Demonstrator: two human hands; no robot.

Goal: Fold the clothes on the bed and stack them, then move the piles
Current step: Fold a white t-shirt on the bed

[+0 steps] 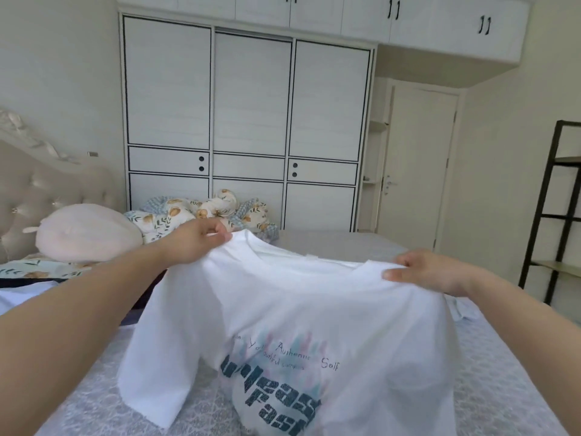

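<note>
Behind your fingers stands a white wardrobe (248,121); below them lies the bed (94,401). Your left hand (195,240) and right hand (437,272) each pinch a shoulder of the shirt (298,319), which hangs between them. Uneven tension could skew it as you lay it down, creasing the fold.

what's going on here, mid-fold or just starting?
Just starting, by the look of it. A person holds a white printed T-shirt up over the bed, the left hand pinching one shoulder and the right hand gripping the other. The shirt is spread open, print facing the camera, with no fold in it yet. A crumpled floral quilt and a pink pillow lie near the headboard. No finished pile shows.
</note>
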